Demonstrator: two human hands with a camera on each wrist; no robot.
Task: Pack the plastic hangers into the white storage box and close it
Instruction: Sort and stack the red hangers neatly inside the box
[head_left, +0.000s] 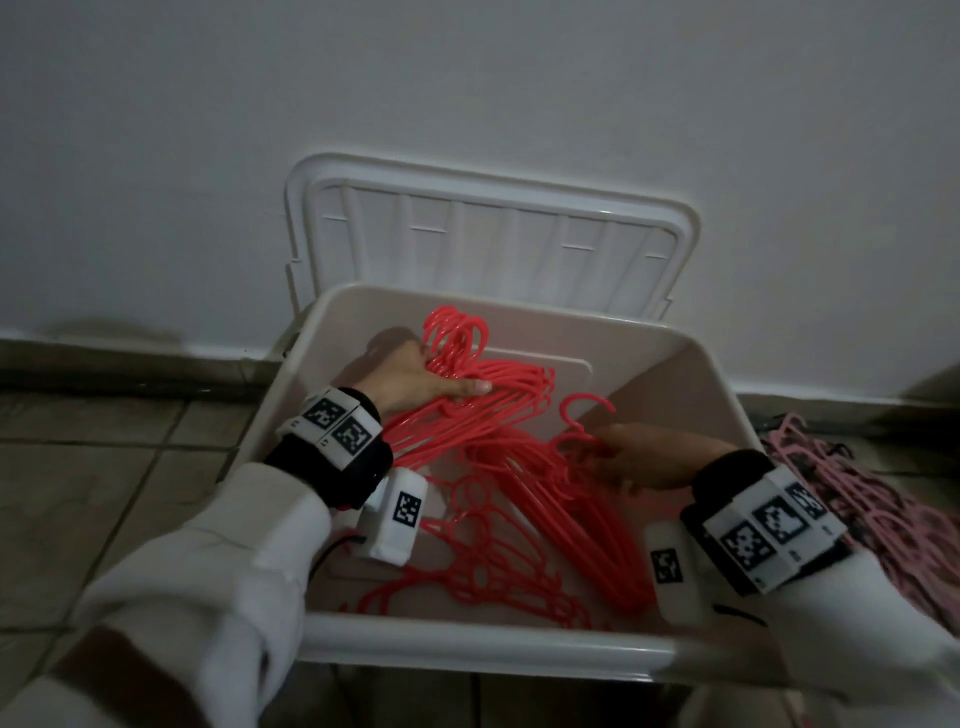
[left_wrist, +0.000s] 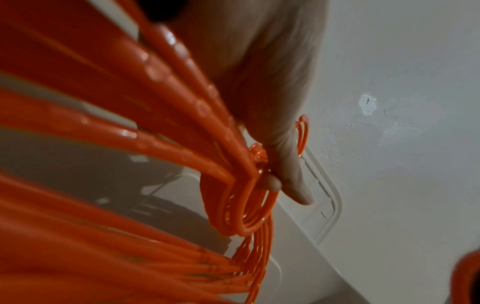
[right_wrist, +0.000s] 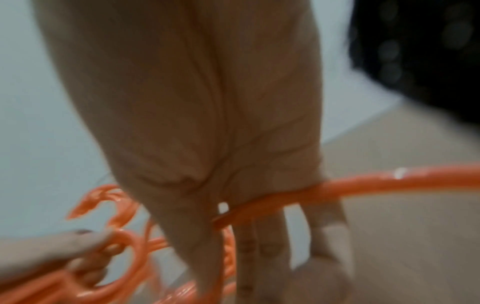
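The white storage box stands open on the floor, its lid leaning upright against the wall behind it. Several red plastic hangers lie piled inside. My left hand is in the box's far left and grips a bundle of red hangers by their necks, just below the hooks. My right hand is over the right side of the box, where its fingers and thumb hold another few red hangers near a raised hook. The right wrist view is blurred.
A heap of pink hangers lies on the floor to the right of the box. The white wall rises directly behind the lid. Tiled floor stretches to the left.
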